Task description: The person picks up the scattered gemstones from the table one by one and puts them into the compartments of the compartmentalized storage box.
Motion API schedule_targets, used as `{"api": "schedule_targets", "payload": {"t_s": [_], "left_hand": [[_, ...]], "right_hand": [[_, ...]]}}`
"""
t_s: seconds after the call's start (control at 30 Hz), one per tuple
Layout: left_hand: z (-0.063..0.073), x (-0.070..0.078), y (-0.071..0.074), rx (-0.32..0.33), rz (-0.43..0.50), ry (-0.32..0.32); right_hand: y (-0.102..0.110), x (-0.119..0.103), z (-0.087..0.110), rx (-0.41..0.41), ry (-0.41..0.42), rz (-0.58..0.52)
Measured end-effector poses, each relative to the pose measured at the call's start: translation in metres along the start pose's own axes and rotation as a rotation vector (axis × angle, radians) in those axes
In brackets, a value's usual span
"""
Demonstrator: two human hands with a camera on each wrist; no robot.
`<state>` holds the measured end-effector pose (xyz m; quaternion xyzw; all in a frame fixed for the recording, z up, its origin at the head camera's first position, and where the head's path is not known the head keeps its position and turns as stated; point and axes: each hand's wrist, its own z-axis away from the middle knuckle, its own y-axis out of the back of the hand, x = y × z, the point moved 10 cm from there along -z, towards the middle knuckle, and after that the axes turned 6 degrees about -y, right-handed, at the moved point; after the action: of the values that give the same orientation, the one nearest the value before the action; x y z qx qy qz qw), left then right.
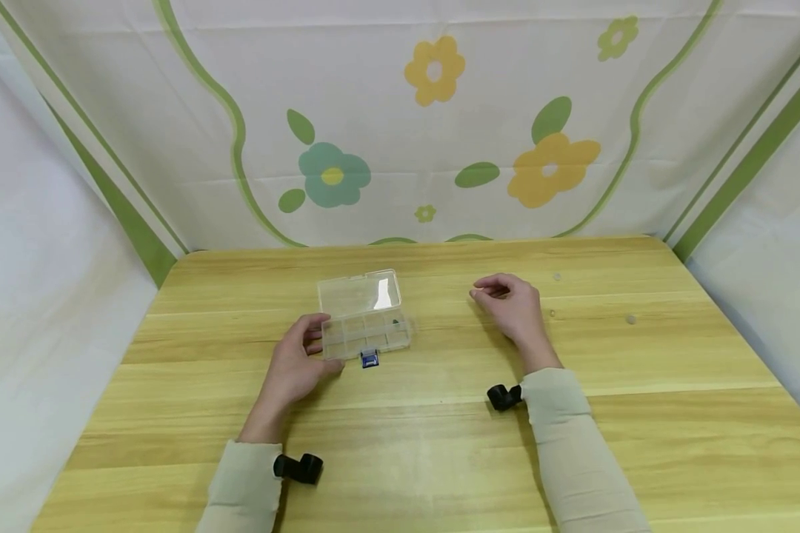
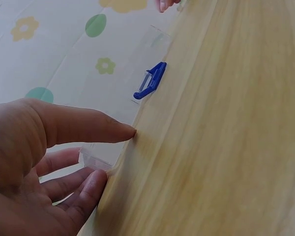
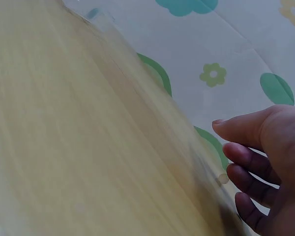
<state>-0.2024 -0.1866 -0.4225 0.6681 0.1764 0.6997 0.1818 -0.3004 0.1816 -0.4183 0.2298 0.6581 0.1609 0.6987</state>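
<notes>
My left hand (image 1: 298, 366) grips, thumb and fingers half spread, the clear box (image 1: 366, 333) just right of its palm, probably light, stiff and slippery, best held by its end walls; my right hand (image 1: 515, 307), loosely parted, visibly holds nothing.

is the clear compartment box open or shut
Open: the lid is swung back beyond the compartments, away from the blue latch.

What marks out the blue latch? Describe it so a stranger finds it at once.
On the wooden table, the left hand holds an open clear compartment box. The latch juts from its near edge, the box's only blue part.
</notes>
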Motion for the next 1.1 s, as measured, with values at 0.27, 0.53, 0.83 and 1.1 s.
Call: {"api": "schedule_targets", "payload": {"t_s": [0.27, 0.53, 0.83, 1.1], "left_hand": [[0.0, 0.0, 0.0, -0.002, -0.004, -0.001], [0.0, 0.001, -0.001, -0.004, -0.007, -0.009], [-0.001, 0.0, 0.0, 0.0, -0.009, -0.004], [0.0, -0.001, 0.0, -0.003, 0.001, 0.008]], "right_hand": [[0.011, 0.01, -0.004, 0.034, -0.051, -0.001], [0.019, 0.015, -0.005, 0.047, -0.089, -0.002], [0.025, 0.021, -0.006, 0.057, -0.122, 0.007], [0.02, 0.023, -0.006, 0.029, -0.113, 0.074]]}}
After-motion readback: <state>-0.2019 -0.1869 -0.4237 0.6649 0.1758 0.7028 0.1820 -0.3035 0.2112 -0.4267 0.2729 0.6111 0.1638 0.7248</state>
